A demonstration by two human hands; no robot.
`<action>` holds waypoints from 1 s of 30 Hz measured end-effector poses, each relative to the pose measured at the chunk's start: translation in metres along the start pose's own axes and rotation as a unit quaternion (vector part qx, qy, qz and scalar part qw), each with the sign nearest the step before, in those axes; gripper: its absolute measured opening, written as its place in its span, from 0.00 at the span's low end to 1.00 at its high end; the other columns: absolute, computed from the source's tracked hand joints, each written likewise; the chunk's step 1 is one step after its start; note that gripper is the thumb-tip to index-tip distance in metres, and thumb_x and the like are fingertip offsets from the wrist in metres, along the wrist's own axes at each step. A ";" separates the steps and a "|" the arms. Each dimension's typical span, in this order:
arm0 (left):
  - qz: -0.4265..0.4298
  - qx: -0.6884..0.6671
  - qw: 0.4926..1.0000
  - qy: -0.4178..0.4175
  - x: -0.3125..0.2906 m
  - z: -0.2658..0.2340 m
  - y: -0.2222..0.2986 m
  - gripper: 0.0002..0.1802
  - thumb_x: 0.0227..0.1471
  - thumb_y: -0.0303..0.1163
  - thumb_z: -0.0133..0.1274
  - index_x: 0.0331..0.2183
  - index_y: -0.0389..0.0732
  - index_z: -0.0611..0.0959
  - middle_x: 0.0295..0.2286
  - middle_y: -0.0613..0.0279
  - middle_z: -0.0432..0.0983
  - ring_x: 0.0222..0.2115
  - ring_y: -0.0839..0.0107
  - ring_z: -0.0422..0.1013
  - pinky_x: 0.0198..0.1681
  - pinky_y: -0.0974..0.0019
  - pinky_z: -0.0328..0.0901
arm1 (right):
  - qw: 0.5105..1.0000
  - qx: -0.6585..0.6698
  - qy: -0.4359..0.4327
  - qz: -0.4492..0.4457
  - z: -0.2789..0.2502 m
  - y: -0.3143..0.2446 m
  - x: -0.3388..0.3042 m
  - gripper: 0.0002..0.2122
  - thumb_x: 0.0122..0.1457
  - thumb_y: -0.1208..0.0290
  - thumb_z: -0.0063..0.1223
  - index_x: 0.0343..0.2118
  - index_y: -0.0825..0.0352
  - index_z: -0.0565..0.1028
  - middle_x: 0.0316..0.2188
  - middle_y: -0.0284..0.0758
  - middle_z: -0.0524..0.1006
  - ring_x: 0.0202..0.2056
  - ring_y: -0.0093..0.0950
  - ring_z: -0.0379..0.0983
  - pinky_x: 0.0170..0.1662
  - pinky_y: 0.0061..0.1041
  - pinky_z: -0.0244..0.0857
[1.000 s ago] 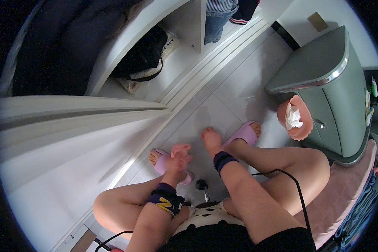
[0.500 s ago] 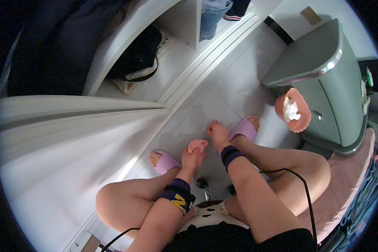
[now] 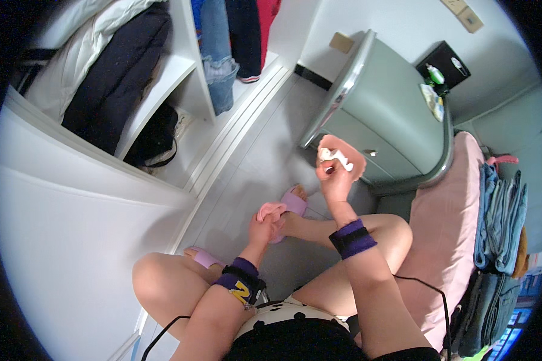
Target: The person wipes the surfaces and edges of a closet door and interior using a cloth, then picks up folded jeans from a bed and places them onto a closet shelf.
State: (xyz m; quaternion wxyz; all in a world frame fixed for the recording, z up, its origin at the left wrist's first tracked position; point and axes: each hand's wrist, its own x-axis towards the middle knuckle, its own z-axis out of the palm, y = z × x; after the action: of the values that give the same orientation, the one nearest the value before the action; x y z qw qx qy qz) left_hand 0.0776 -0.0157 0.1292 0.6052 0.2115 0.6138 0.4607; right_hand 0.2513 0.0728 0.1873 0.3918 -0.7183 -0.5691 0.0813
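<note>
My left hand [image 3: 262, 228] is closed round a soft pink cloth-like item [image 3: 272, 210], folded or bunched, above my slippers. My right hand [image 3: 335, 183] reaches over a small pink bin with a scalloped rim [image 3: 356, 157]. White crumpled tissue [image 3: 337, 157] shows in the bin, just beyond my right fingertips. Those fingers are drawn together; whether they grip the tissue or something small is hidden. Both wrists wear dark purple bands.
A green bedside cabinet [image 3: 379, 102] stands behind the bin. On the left is an open white wardrobe [image 3: 190, 66] with hanging clothes and a black bag [image 3: 156, 135]. Folded jeans [image 3: 501, 216] lie beside a pink cushion [image 3: 445, 222] at right. Black cables run by both arms.
The view has swung to the right. My right hand has gone from beside the left hand, over the floor, to the bin. My left hand keeps the pink item.
</note>
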 end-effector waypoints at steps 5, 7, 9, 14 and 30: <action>0.021 0.005 0.999 -0.043 -0.005 0.032 0.002 0.16 0.43 0.28 0.50 0.37 0.32 0.72 0.33 0.56 0.73 0.31 0.72 0.70 0.34 0.71 0.64 | 0.996 0.008 0.085 0.022 -0.077 0.017 0.039 0.08 0.42 0.66 0.56 0.21 0.65 0.73 0.17 0.37 0.74 0.21 0.32 0.73 0.26 0.27 0.65; 0.039 0.020 0.997 -0.058 -0.012 0.037 0.011 0.17 0.44 0.28 0.50 0.38 0.32 0.72 0.33 0.58 0.73 0.31 0.73 0.70 0.35 0.71 0.64 | 0.994 0.000 0.094 0.057 -0.098 0.017 0.046 0.09 0.42 0.64 0.55 0.22 0.64 0.73 0.17 0.37 0.74 0.22 0.33 0.73 0.26 0.27 0.65; 0.048 0.042 0.995 -0.071 -0.019 0.044 0.018 0.17 0.44 0.29 0.49 0.39 0.33 0.72 0.33 0.59 0.73 0.31 0.73 0.70 0.36 0.72 0.65 | 0.991 -0.018 0.098 0.085 -0.108 0.024 0.052 0.09 0.42 0.64 0.55 0.22 0.64 0.73 0.17 0.37 0.75 0.22 0.33 0.73 0.26 0.28 0.65; 0.052 0.083 0.992 -0.081 -0.015 0.055 0.015 0.16 0.43 0.29 0.51 0.36 0.32 0.74 0.32 0.57 0.73 0.32 0.72 0.70 0.35 0.71 0.64 | 0.991 -0.045 0.052 0.114 -0.106 0.050 0.061 0.07 0.44 0.66 0.53 0.26 0.61 0.75 0.21 0.36 0.76 0.25 0.36 0.74 0.29 0.31 0.66; -0.021 0.043 0.989 -0.138 0.010 0.069 0.012 0.17 0.45 0.31 0.50 0.38 0.33 0.73 0.33 0.59 0.72 0.32 0.72 0.69 0.36 0.71 0.64 | 0.988 -0.111 0.105 0.021 -0.082 0.066 0.056 0.05 0.46 0.64 0.54 0.25 0.58 0.76 0.23 0.33 0.76 0.26 0.34 0.73 0.29 0.33 0.66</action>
State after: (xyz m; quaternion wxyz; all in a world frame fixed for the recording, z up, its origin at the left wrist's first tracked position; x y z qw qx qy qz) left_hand 0.1372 0.0194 0.1442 0.6843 0.2857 0.5476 0.3876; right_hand 0.3663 0.0808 0.2185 0.3657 -0.7736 -0.5151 -0.0499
